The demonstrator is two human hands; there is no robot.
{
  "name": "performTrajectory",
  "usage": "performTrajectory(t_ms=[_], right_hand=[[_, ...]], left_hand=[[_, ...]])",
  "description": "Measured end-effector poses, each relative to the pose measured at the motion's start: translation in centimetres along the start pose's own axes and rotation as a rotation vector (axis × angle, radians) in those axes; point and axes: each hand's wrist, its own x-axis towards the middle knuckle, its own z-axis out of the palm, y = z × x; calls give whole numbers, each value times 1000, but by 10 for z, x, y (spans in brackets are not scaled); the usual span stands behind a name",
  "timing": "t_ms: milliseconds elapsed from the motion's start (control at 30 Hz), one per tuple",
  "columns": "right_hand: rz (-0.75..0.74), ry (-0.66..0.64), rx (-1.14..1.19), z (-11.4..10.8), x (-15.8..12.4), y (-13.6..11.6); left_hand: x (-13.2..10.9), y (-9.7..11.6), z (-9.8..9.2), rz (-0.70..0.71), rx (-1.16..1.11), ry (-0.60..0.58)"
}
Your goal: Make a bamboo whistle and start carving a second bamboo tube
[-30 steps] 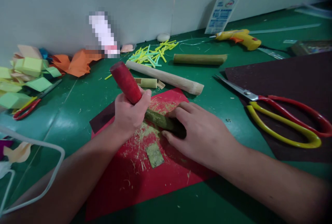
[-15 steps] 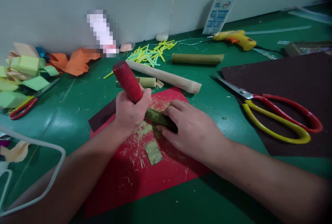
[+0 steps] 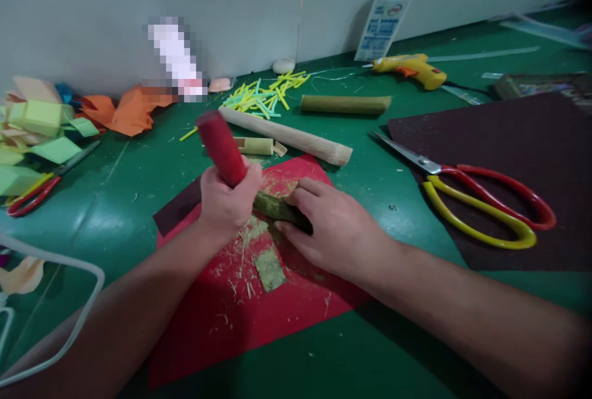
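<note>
My left hand [image 3: 229, 198] is closed around a thick red handle [image 3: 222, 149], which leans up and to the left. The working end of this tool is hidden by the hand and the piece below. My right hand [image 3: 340, 226] grips a dark green bamboo piece [image 3: 272, 205], its fingers over the right end; the left end meets my left hand. Beneath both hands lies a red sheet [image 3: 194, 331] strewn with pale shavings. A small square of abrasive paper, greenish with dust [image 3: 271, 269], rests on the sheet in front of the bamboo.
Behind the hands lie a pale wooden stick [image 3: 287, 134], cut bamboo [image 3: 346, 104] and yellow-green sticks [image 3: 259, 97]. Large scissors [image 3: 430, 164] and a yellow glue gun [image 3: 411, 70] are right. Folded paper [image 3: 44, 118], more scissors [image 3: 37, 195] and a white frame [image 3: 87, 300] are left.
The whole scene has slid slightly left in the picture. Both hands keep their grips, and the red handle is a little blurred now.
</note>
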Motion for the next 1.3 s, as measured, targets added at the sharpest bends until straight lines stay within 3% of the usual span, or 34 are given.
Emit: performTrajectory(t_ms=[133, 500, 1300], right_hand=[[4, 18, -4, 0, 0, -1], [-1, 21, -25, -2, -1, -2], [12, 6, -30, -2, 0, -2]], left_hand=[[1, 1, 2, -5, -47, 76], [2, 4, 1, 38, 23, -14], [2, 0, 1, 44, 9, 3]])
